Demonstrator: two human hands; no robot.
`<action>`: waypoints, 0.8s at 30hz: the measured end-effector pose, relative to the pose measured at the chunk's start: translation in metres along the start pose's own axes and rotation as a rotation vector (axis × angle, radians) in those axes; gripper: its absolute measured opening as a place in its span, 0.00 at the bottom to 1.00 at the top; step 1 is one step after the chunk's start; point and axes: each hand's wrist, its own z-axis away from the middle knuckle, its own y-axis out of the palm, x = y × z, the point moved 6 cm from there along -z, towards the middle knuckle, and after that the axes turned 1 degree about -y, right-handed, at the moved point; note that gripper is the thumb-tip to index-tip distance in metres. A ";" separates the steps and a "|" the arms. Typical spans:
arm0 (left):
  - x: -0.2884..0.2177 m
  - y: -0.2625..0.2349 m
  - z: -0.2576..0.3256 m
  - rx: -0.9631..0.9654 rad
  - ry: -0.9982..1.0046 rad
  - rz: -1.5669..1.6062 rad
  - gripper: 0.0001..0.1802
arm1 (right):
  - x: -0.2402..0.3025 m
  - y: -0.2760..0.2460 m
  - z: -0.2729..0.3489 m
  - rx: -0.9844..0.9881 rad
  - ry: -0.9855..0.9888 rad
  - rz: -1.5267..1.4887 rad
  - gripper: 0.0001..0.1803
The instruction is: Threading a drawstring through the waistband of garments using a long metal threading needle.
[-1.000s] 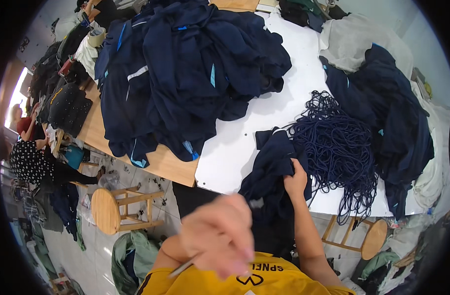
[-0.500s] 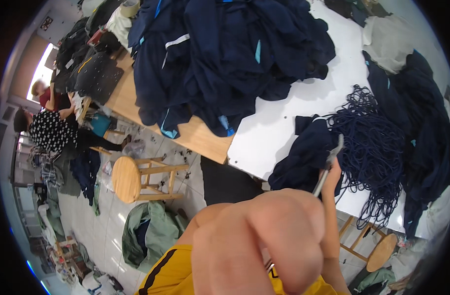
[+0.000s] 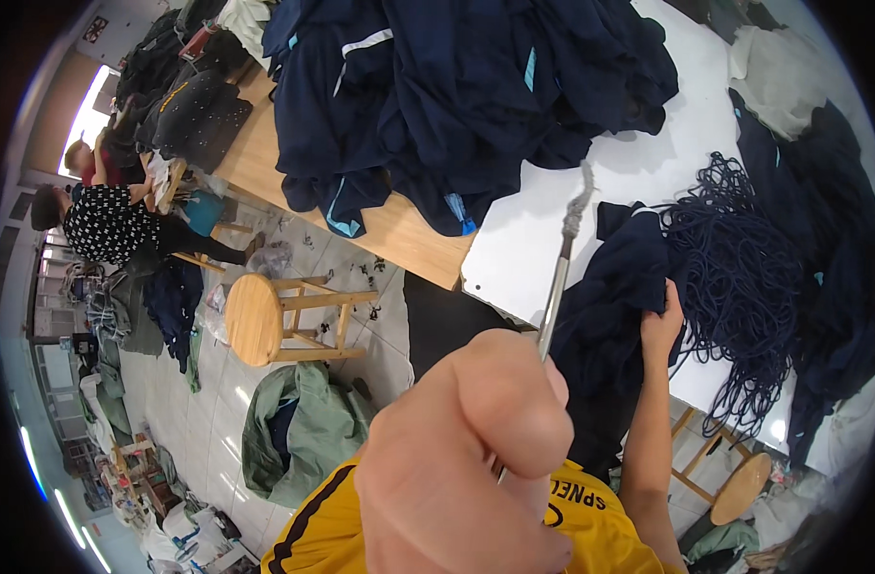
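Note:
Close to the camera, my left hand (image 3: 461,440) is closed around a thin metal rod (image 3: 554,301). The rod points up and away, and its far end is grey, rough and wrapped-looking; the near end is mostly hidden in my fist. My right hand (image 3: 660,330) grips the edge of a navy garment (image 3: 605,311) that hangs over the near side of the white tabletop. Its fingertips are partly covered by the cloth. Beside that hand lies a tangled heap of navy cords (image 3: 739,273). The rod's tip is apart from the garment.
A large pile of navy garments (image 3: 456,96) covers the wooden table (image 3: 409,239) and part of the white tabletop (image 3: 514,234). More navy clothing (image 3: 820,249) lies at right. Wooden stools (image 3: 253,320) and a green sack (image 3: 308,430) stand on the floor. Two people work at far left.
My left hand has shifted left with the rod, which now stands more upright, away from my right hand. My right hand, near the rod before, now shows gripping the garment's edge.

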 end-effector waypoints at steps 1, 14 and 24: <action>0.000 -0.001 0.001 0.000 -0.004 0.001 0.11 | 0.002 0.001 -0.001 -0.006 -0.015 -0.010 0.16; -0.003 -0.001 0.009 0.035 -0.062 0.011 0.11 | -0.005 0.001 -0.001 -0.005 0.018 -0.025 0.18; -0.011 0.003 0.024 -0.153 -0.450 -0.139 0.07 | -0.002 -0.002 -0.003 -0.011 0.034 -0.005 0.18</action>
